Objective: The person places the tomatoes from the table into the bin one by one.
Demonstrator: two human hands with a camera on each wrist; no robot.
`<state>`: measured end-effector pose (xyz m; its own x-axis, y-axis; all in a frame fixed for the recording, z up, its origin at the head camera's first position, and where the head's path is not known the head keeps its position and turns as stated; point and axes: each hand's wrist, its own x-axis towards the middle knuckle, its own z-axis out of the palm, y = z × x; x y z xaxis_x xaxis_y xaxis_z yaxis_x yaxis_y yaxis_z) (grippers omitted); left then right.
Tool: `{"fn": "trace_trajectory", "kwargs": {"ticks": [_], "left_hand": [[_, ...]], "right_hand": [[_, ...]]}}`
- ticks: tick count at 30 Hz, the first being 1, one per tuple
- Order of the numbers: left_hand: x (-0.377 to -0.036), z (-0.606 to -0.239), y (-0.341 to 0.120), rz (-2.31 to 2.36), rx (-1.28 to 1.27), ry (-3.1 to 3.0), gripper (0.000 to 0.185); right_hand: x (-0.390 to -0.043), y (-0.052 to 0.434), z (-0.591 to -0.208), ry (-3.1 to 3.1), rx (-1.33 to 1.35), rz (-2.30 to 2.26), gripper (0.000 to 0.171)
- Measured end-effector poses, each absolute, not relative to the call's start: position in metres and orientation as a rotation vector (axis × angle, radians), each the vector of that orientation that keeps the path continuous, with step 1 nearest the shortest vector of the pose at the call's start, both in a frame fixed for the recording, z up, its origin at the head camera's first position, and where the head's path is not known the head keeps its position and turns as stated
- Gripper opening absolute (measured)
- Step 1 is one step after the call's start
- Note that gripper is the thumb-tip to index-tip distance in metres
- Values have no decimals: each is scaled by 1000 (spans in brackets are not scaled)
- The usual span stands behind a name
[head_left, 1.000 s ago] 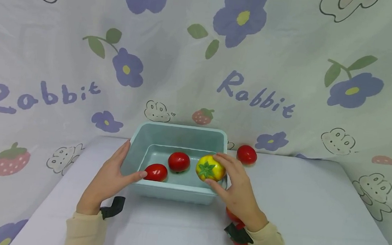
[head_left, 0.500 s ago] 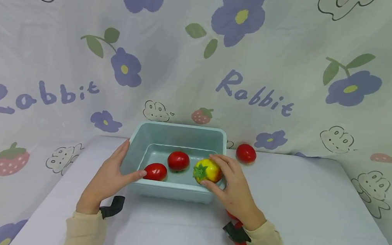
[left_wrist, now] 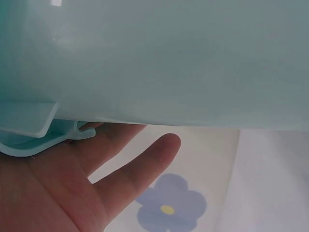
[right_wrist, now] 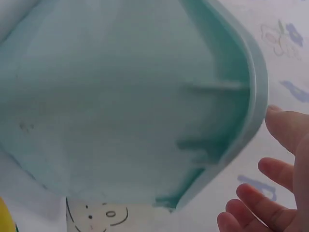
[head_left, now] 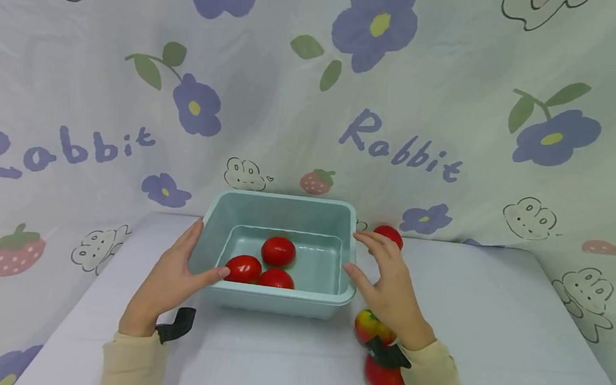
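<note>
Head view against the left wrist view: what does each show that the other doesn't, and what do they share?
Only the head view shows the three red tomatoes inside the tub, the right hand open beside its right rim, a yellow-red tomato and two more red ones on the white table. Only the left wrist view shows the small hooked tab under the tub's rim, above the palm. Both show the pale green plastic tub and the left hand flat against its left wall.
</note>
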<state>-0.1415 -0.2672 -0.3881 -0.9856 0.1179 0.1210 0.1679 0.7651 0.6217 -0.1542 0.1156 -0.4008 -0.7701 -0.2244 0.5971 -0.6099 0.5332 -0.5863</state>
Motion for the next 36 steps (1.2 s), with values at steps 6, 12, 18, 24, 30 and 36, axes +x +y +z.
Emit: {"fn": "trace_trajectory", "kwargs": {"ticks": [6, 12, 18, 24, 30, 36], "left_hand": [[-142, -388, -267, -1032, -249, -2868, 108], [-141, -389, -268, -1041, -231, -2863, 107], [-142, -388, -266, -1038, -225, -2864, 107], [-140, -387, -267, -1022, -216, -2876, 108], [-142, -387, -267, -1037, -230, -2865, 108], [-142, -387, -266, -1042, -225, -2867, 108]], "right_hand": [[-165, 130, -401, -2301, 633, 1127, 54], [-177, 142, -405, -2280, 612, 1117, 50], [-190, 156, -410, -2284, 514, 1115, 50], [-205, 164, -415, -2306, 470, 1108, 48], [-218, 169, -423, -2296, 449, 1138, 48], [-230, 172, -433, -2302, 436, 1184, 50]]}}
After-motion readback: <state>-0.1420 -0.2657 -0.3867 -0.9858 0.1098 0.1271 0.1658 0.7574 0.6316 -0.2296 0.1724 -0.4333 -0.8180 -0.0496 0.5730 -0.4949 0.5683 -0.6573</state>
